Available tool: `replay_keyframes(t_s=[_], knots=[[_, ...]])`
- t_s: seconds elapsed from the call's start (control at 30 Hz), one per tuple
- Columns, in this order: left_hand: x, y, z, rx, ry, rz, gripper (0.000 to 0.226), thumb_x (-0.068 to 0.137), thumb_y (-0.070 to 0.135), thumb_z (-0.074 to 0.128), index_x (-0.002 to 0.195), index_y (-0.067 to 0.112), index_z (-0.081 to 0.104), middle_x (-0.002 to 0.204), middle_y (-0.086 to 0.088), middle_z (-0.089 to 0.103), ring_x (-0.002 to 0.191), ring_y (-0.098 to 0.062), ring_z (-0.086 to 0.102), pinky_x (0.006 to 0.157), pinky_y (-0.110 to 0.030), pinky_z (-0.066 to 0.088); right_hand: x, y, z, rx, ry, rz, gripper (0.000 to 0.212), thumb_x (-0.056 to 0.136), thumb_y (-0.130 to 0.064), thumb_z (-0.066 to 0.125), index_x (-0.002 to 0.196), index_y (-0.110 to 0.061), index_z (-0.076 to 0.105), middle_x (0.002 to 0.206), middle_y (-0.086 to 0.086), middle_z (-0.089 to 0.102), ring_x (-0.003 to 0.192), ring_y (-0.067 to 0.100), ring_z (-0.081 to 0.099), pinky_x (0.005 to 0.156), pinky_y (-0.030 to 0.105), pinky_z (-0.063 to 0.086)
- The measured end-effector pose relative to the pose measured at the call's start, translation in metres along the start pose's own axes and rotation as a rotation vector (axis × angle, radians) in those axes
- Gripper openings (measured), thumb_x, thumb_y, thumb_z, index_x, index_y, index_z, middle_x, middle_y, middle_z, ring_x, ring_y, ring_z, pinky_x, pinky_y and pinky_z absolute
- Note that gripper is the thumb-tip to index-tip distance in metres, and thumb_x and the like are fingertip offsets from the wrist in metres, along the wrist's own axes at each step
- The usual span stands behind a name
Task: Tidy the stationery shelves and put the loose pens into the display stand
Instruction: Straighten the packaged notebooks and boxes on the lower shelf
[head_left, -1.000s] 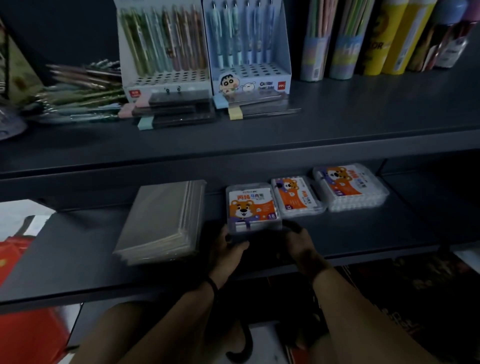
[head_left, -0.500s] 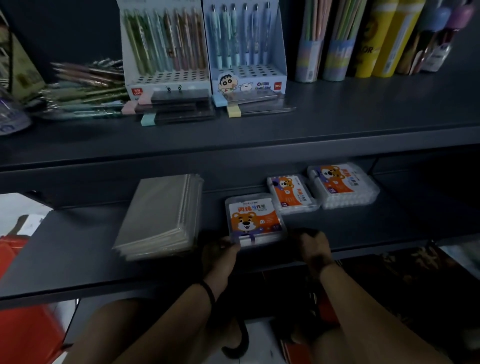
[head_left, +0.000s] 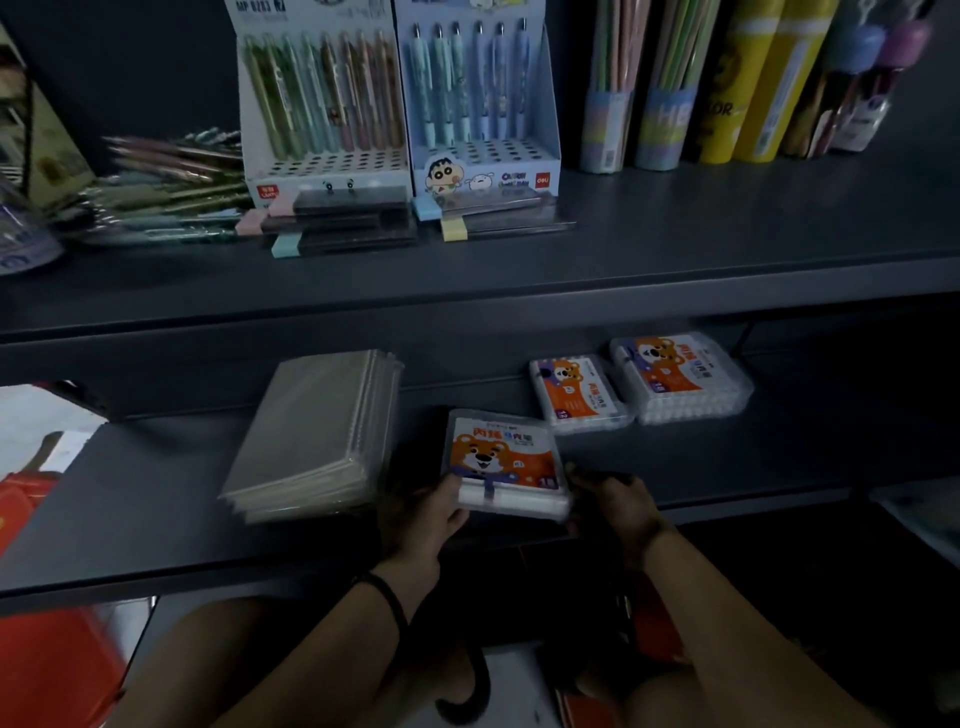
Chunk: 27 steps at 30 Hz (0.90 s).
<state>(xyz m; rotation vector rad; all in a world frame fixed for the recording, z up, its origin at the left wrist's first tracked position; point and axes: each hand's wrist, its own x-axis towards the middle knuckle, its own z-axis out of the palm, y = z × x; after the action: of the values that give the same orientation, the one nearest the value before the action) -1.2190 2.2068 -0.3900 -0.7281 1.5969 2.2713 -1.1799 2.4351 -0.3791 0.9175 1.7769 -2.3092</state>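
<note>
Orange-labelled box (head_left: 504, 465), lower shelf (head_left: 156, 509): why a hand at each near corner?
Reply: left hand (head_left: 431, 512) grips one, right hand (head_left: 615, 501) meets the other, grip unclear; probably squaring it. Loose pens (head_left: 171, 197) lie beside display stand (head_left: 322, 166)

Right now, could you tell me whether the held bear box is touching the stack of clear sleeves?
Apart. The head view shows a dark gap between the bear box and the stack of clear sleeves to its left.

Single head-worn wide-angle view, looking forward and down, close to the dark shelves (head_left: 675, 260)
</note>
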Motion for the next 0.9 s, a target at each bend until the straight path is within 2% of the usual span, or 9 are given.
replay_keyframes(t_s=[0.07,0.2,0.3,0.4,0.43,0.53,0.6,0.73,0.9], knots=[[-0.005,0.003,0.000,0.005,-0.006,0.055,0.027,0.095,0.014,0.074,0.121,0.007,0.069,0.124,-0.013,0.071,0.108,-0.025,0.069,0.059,-0.022,0.058,0.002,-0.002,-0.005,-0.011,-0.071,0.024,0.029,0.095,-0.026,0.075,0.109,0.000,0.074,0.091,0.019,0.075,0.069,0.030,0.068,0.059,0.037,0.056],[-0.023,0.015,0.007,0.037,-0.070,0.162,0.009,0.094,0.004,0.072,0.102,0.008,0.069,0.111,-0.023,0.074,0.100,-0.035,0.073,0.071,-0.035,0.062,0.003,-0.012,-0.021,0.044,-0.160,0.046,0.038,0.091,-0.030,0.077,0.118,-0.004,0.074,0.110,0.020,0.078,0.088,0.035,0.075,0.068,0.040,0.059],[-0.027,0.022,0.020,0.036,-0.132,0.179,0.015,0.096,0.006,0.071,0.109,0.014,0.071,0.111,-0.016,0.077,0.095,-0.026,0.075,0.073,-0.035,0.061,0.009,-0.017,-0.034,0.082,-0.114,0.029,0.065,0.071,-0.037,0.090,0.125,-0.005,0.074,0.122,0.022,0.075,0.101,0.036,0.070,0.079,0.041,0.057],[-0.021,0.022,0.045,-0.081,-0.230,0.110,0.032,0.098,0.017,0.072,0.129,0.024,0.066,0.122,-0.007,0.076,0.111,-0.022,0.072,0.086,-0.035,0.058,0.012,-0.022,-0.043,0.264,-0.046,-0.005,0.064,0.072,-0.028,0.090,0.130,-0.005,0.072,0.130,0.023,0.071,0.119,0.042,0.069,0.103,0.055,0.054],[-0.022,0.019,0.057,-0.134,-0.272,0.053,0.039,0.099,0.020,0.071,0.137,0.024,0.062,0.128,-0.005,0.074,0.118,-0.021,0.069,0.090,-0.033,0.057,0.010,-0.025,-0.046,0.340,-0.040,-0.023,0.061,0.077,-0.022,0.088,0.131,-0.002,0.070,0.129,0.022,0.072,0.121,0.042,0.068,0.102,0.056,0.055],[-0.026,0.004,0.094,-0.113,-0.422,-0.041,0.040,0.104,0.021,0.065,0.143,0.024,0.059,0.137,-0.002,0.070,0.126,-0.019,0.066,0.097,-0.030,0.055,0.007,-0.038,-0.059,0.426,0.049,-0.093,0.037,0.089,-0.011,0.077,0.124,0.001,0.071,0.118,0.019,0.077,0.110,0.036,0.073,0.076,0.042,0.063],[-0.028,-0.007,0.120,-0.029,-0.494,-0.048,0.043,0.104,0.020,0.064,0.145,0.028,0.057,0.132,-0.001,0.072,0.123,-0.020,0.068,0.099,-0.035,0.056,0.009,-0.041,-0.073,0.475,0.122,-0.122,0.037,0.088,-0.011,0.079,0.123,0.000,0.072,0.118,0.019,0.077,0.110,0.036,0.074,0.077,0.042,0.062],[-0.030,-0.020,0.172,0.111,-0.564,0.023,0.053,0.098,0.007,0.069,0.141,0.034,0.055,0.126,0.001,0.075,0.118,-0.022,0.071,0.098,-0.041,0.058,0.018,-0.046,-0.094,0.552,0.246,-0.166,0.036,0.089,-0.015,0.081,0.120,-0.001,0.071,0.113,0.016,0.079,0.106,0.035,0.076,0.092,0.051,0.061],[-0.002,-0.035,0.228,0.260,-0.449,0.184,0.089,0.075,-0.010,0.085,0.150,0.025,0.050,0.126,-0.004,0.072,0.115,-0.021,0.070,0.097,-0.046,0.060,0.048,-0.059,-0.102,0.550,0.361,-0.267,0.027,0.090,-0.017,0.082,0.108,-0.001,0.072,0.106,0.017,0.080,0.097,0.030,0.079,0.077,0.040,0.064]])
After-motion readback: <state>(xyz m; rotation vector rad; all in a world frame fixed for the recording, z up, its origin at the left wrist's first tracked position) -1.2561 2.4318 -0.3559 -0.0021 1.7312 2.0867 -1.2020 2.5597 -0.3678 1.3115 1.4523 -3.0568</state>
